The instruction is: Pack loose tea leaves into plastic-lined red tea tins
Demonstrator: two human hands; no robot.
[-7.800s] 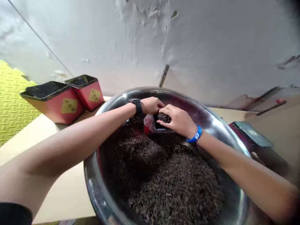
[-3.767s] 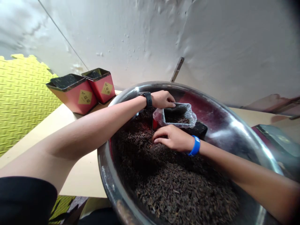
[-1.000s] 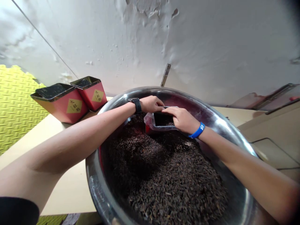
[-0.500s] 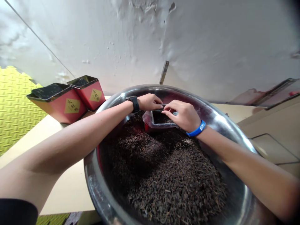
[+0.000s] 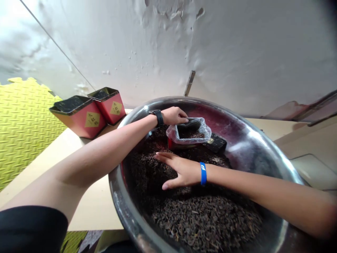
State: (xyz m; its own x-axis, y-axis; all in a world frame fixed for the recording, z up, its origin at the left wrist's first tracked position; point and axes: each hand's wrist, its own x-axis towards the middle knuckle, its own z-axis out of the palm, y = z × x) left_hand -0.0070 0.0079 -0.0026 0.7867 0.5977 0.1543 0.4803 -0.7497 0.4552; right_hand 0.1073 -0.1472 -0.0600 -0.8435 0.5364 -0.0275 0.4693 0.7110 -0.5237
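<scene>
A large steel bowl [image 5: 119, 200] holds a heap of dark loose tea leaves [image 5: 210, 221]. Toward its far side stands a red tin [image 5: 172, 144], lined with a clear plastic bag [image 5: 206, 135] folded out over the rim; some tea shows inside. My left hand [image 5: 175, 115] pinches the bag's far left edge at the tin's rim. Over the leaves, nearer to me, my right hand [image 5: 181, 170] is spread, thumb apart from the fingers, with nothing in it. Beside the tin a black lid [image 5: 216, 143] rests on the tea.
Two red tins [image 5: 91, 121] [image 5: 113, 105] with yellow labels stand on the pale table [image 5: 102, 207] left of the bowl. Yellow foam matting [image 5: 23, 130] covers the floor at far left. A peeling white wall [image 5: 158, 52] rises behind the bowl.
My right hand has let go of the bag's edge and come down toward me over the tea, fingers spreading. My left hand stays at the bag. The view has shifted slightly.
</scene>
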